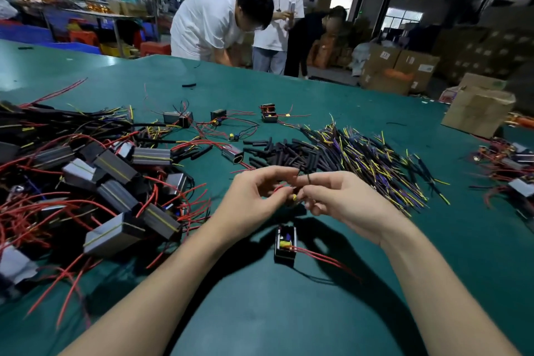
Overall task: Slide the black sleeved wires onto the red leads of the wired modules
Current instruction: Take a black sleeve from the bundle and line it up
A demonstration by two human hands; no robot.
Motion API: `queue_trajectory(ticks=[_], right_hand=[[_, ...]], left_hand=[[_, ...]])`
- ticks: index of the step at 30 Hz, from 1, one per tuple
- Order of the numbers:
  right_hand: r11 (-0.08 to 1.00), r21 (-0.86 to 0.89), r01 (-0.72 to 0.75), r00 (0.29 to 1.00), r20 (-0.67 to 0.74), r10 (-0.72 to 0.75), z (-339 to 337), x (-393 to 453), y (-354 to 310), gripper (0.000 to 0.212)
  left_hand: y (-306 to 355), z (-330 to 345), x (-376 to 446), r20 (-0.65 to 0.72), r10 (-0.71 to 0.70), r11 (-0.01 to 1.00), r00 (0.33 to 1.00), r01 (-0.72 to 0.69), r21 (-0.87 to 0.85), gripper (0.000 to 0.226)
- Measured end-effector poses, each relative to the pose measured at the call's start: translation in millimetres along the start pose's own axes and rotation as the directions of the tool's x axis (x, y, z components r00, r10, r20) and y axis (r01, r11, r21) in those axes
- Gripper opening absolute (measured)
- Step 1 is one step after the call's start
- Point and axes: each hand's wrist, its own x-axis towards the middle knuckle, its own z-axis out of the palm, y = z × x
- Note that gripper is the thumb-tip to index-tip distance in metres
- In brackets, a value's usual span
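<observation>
My left hand and my right hand meet above the green table, fingertips together. The left pinches a red lead; the right pinches a black sleeved wire whose round end faces me. A small yellow part shows between the fingers. Below the hands lies a small black wired module with two red leads trailing right. A heap of black sleeved wires with yellow and purple ends lies to the right, short black sleeves beside it.
A big pile of cased modules with red leads fills the left. Loose modules lie farther back, more at the right edge. A cardboard box sits on the far right corner. Three people stand behind the table.
</observation>
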Motion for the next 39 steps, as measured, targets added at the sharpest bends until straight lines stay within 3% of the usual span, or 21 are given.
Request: queue_trajectory(ticks=[4,8,12,15,18,23,26,31,39], right_hand=[[0.993,-0.115,0.014,0.979,-0.200,-0.037,-10,3,13,0.017],[0.883,-0.469,-0.021,0.949,-0.287,-0.130,-14,1,18,0.024],[0.907,-0.398,0.137,0.953,-0.195,-0.230,-14,0,11,0.012],[0.885,-0.447,0.126,0.946,-0.215,-0.243,-12,1,14,0.009],[0.807,-0.590,0.018,0.961,-0.214,-0.177,-10,2,21,0.007],[0.821,-0.569,-0.049,0.992,-0.123,-0.026,-15,2,22,0.008],[0.834,-0.547,0.070,0.973,-0.145,-0.177,-11,1,19,0.016],[0.839,-0.435,0.328,0.880,-0.183,-0.438,6,-2,12,0.018],[0.805,-0.490,0.335,0.785,-0.328,-0.526,27,4,23,0.001]], left_hand=[[-5,-1,1,-0.082,-0.054,0.999,0.995,0.054,-0.001,0.019],[-2,-4,2,-0.178,0.041,0.996,0.983,-0.026,0.087,0.011],[5,-10,7,-0.308,-0.098,0.972,0.946,0.025,-0.233,0.020],[9,-16,9,-0.321,-0.176,0.920,0.931,0.040,-0.390,0.021],[11,-10,4,-0.285,-0.091,0.974,0.954,0.025,-0.226,0.018],[14,2,-3,-0.216,0.006,1.000,0.976,0.001,0.031,0.013],[12,1,-4,-0.155,0.041,0.982,0.987,-0.011,0.188,0.017],[10,-1,-3,-0.116,-0.025,0.981,0.993,0.046,0.186,0.025],[9,1,-2,-0.108,-0.040,0.982,0.993,0.059,0.177,0.026]])
